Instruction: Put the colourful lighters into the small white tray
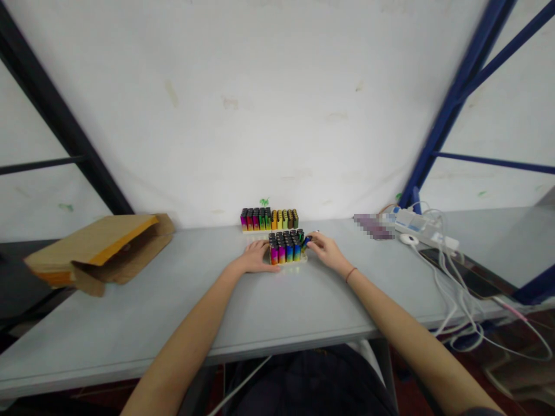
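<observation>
A near tray of colourful lighters [286, 249] stands on the grey table [182, 312]; a second tray of lighters [269, 219] stands behind it by the wall. My left hand [256, 257] rests against the near tray's left side, fingers curled on it. My right hand [324, 249] is at the tray's right side, pinching a blue lighter [307, 240] at the tray's right edge.
An open brown cardboard box [97, 251] lies on its side at the table's left. A white power strip [418, 225] with trailing cables [455, 300] and a dark phone [466, 277] sit at the right. Blue shelf posts [451, 110] rise on the right, black ones on the left.
</observation>
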The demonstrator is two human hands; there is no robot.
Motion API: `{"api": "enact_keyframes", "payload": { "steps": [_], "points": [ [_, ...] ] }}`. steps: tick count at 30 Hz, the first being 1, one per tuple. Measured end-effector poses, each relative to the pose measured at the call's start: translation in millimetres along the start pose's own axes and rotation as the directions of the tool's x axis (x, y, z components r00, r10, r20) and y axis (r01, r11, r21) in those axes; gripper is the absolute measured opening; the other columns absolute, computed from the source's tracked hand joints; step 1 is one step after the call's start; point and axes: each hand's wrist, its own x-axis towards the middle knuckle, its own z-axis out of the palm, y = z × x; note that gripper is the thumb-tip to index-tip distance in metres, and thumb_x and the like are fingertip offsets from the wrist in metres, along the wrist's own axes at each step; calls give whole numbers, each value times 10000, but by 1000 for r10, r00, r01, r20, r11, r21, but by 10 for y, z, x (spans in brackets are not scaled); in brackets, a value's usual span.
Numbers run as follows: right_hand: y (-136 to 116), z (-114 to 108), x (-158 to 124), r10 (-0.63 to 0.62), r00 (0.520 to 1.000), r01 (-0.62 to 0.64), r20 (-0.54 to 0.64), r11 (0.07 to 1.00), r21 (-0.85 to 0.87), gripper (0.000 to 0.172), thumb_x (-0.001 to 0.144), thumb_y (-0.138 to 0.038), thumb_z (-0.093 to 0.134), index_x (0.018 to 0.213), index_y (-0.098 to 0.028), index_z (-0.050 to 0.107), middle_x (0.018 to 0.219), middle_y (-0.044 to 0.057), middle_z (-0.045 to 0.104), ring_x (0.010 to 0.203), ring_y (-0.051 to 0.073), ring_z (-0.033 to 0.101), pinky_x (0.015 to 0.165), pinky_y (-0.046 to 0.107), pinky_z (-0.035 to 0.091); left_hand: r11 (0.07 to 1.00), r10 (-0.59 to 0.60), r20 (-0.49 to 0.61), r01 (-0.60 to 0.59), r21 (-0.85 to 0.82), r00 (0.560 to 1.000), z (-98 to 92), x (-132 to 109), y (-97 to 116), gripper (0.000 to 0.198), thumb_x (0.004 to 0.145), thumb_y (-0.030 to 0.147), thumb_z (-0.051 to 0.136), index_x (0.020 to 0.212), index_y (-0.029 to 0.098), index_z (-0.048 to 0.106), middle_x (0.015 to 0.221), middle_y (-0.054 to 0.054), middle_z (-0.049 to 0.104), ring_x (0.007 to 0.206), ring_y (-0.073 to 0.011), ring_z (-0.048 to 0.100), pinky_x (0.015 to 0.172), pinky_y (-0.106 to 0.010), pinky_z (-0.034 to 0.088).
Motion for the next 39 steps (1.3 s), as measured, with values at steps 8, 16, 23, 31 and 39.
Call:
{"api": "enact_keyframes", "payload": {
  "steps": [8, 16, 23, 31, 39],
  "points": [
    [-67, 34, 19, -133, 991, 117, -33, 945, -305, 256, 862, -249, 456, 1083, -208, 579, 994, 70, 652, 817, 162, 601, 795, 299, 459, 1000, 2, -12, -2, 14, 1000, 19, 13, -15, 1038, 570, 798, 526, 1374, 164, 357, 1425, -139, 346, 1296, -363, 294, 1074, -440, 217],
    [211, -246, 43, 68, 983, -165, -170, 730, -663, 331, 886, -207, 395, 1145, -156, 595, 1081, 137, 637, 985, 217, 562, 898, 321, 376, 1000, 9, -6, -9, 1, 1000, 14, 10, -7, 1041, 575, 801, 527, 1380, 167, 344, 1436, -142, 328, 1298, -365, 284, 1074, -450, 213],
    [209, -297, 59, 259, 958, -261, -126, 595, -760, 261, 889, -257, 431, 866, -177, 678, 834, 125, 693, 769, 200, 608, 685, 266, 382, 1000, 3, -3, -3, -4, 1000, 6, 2, 0, 1037, 572, 802, 526, 1380, 178, 347, 1437, -137, 329, 1306, -366, 277, 1074, -450, 210],
    [321, -425, 53, 335, 933, -298, -131, 515, -804, 230, 784, -61, 456, 928, -68, 636, 974, 224, 627, 892, 247, 600, 765, 291, 397, 1000, 5, -5, -5, 2, 1000, 19, 11, -21, 1038, 574, 802, 526, 1372, 160, 356, 1435, -152, 327, 1299, -370, 288, 1072, -453, 217],
    [242, -449, 65, 311, 919, -342, -244, 935, -96, 225, 810, -275, 460, 1012, -197, 522, 636, -27, 564, 563, 138, 509, 539, 230, 395, 1000, 4, -4, -4, 9, 1000, 34, 22, -37, 1022, 584, 791, 529, 1384, 189, 328, 1440, -136, 325, 1314, -353, 273, 1077, -439, 211]
  ]
}}
